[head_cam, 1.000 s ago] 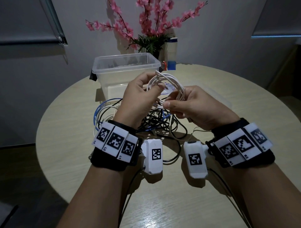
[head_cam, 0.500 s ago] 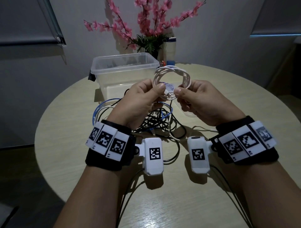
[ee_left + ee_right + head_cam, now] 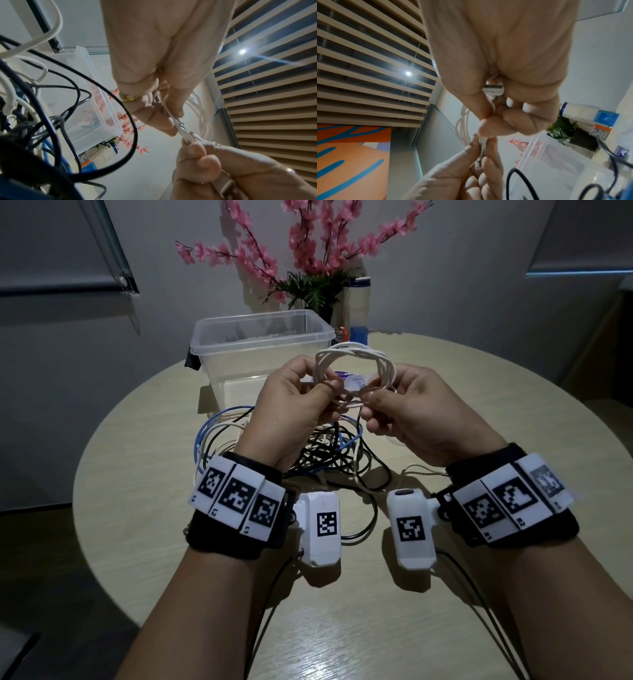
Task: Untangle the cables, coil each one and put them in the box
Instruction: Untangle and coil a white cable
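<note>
Pinching white coil (image 3: pixel 354 361), hands (image 3: pixel 294 402) above table (image 3: pixel 479 392)

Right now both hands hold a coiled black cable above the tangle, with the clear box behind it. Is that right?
Not quite: the head view shows the coiled cable is white. Left hand and right hand do hold it above the tangle, box behind.

No wording can be read. The white blocks on the wrist bands (image 3: pixel 236 498) carry black-and-white square code patterns with tiny digits below — too small to make out. An orange label (image 3: pixel 600 132) on a container beyond the right hand bears small print — illegible.
</note>
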### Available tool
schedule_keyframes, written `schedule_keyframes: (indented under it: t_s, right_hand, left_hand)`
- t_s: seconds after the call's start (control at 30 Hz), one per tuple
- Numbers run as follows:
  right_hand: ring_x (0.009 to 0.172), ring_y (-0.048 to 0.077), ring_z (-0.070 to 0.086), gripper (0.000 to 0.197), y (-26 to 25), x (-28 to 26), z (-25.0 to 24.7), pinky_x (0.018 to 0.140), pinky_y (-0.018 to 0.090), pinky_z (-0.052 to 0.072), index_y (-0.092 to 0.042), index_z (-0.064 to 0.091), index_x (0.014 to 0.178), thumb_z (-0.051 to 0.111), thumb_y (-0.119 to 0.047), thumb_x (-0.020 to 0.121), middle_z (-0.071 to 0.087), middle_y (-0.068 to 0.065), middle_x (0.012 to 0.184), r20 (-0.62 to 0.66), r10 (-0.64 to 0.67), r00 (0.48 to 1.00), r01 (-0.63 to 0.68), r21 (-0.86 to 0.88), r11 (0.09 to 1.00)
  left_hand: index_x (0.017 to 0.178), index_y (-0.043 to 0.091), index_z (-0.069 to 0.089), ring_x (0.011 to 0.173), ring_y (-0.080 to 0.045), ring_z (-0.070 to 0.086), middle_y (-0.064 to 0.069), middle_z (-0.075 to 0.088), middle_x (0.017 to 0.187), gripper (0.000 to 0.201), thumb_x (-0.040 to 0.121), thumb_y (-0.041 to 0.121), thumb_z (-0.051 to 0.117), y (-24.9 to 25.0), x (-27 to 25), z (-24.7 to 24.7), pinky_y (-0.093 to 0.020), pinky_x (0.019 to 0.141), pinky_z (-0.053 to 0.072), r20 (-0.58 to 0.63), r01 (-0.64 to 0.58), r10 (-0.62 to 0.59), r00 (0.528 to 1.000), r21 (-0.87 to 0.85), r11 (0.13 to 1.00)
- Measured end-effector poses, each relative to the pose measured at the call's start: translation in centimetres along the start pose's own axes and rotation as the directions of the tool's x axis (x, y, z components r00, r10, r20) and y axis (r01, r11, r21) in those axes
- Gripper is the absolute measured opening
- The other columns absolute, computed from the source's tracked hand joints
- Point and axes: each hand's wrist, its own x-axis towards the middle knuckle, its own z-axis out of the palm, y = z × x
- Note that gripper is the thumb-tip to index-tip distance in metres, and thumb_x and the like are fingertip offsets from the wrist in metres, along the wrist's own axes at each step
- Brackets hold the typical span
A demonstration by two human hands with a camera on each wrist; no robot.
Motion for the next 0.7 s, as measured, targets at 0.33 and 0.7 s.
schedule_keyframes:
  t_s: [0.33,0.7]
  right_hand:
    - [0.061,0.013,0.060,0.019,0.18,0.17,0.42,0.057,0.026,0.041,-0.009,0.059,0.085,0.051,0.008,0.090,0.064,0.005,0.074,-0.076,-0.032,0.997,0.031,-0.009,0.999]
    - [0.053,0.011,0.057,0.026,0.32,0.18,0.83,0.053,0.024,0.040,-0.012,0.056,0.084,0.048,0.012,0.089,0.060,0.005,0.072,-0.084,-0.019,0.996,0.018,-0.012,1.000]
  left_hand:
    - [0.077,0.014,0.059,0.060,-0.007,0.063,-0.003,0.064,0.067,0.018,0.087,-0.001,0.061,-0.27,0.22,0.08,-0.017,0.055,0.048,-0.049,-0.034,0.035,0.998,0.022,0.999]
    - [0.077,0.014,0.062,0.071,-0.015,0.066,-0.006,0.066,0.074,0.017,0.082,-0.001,0.067,-0.40,0.26,-0.11,-0.023,0.063,0.054,-0.044,-0.015,0.019,0.999,0.078,0.997]
